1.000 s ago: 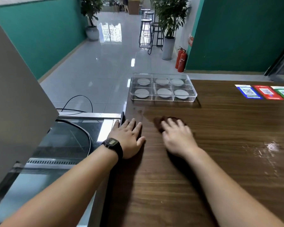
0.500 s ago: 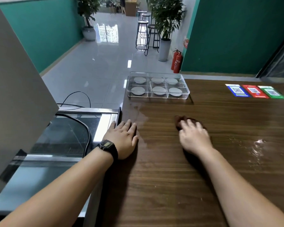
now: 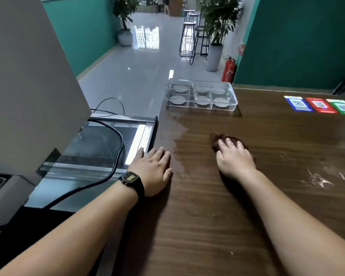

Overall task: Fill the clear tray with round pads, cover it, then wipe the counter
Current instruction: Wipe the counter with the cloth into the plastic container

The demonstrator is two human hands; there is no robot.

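Fingers [image 3: 230,143] of my right hand [image 3: 234,159] lie nearly straight and spread, pressing flat on a dark brown cloth [image 3: 217,140] bunched on the wooden counter [image 3: 207,226]; nothing is clenched, the palm simply bears down on the cloth. My left hand [image 3: 154,169] lies flat and relaxed, gripping nothing, on the counter's left edge, its outer fingers reaching over onto the metal frame [image 3: 145,134] of the glass-topped cabinet [image 3: 100,144] beside it. I wear a black wristwatch [image 3: 130,179] on that wrist.

From the head view, the counter ends right at my left fingertips, so there is no room further left. To the right of my right fingers the wood runs wide and open, with pale streaks [image 3: 323,180] on its surface. Between my two hands a wet patch [image 3: 177,136] spreads toward the far edge.

Ahead of my fingers, at the far left corner of the counter, sits the clear tray [image 3: 234,102], its lid on, with six round pads [image 3: 177,100] in its compartments, well apart from the cloth. Far right of it lie three coloured cards [image 3: 319,104], blue, red and green. A black cable [image 3: 118,148] crosses the cabinet glass left of my left hand, and a grey panel [image 3: 28,86] stands beyond it.
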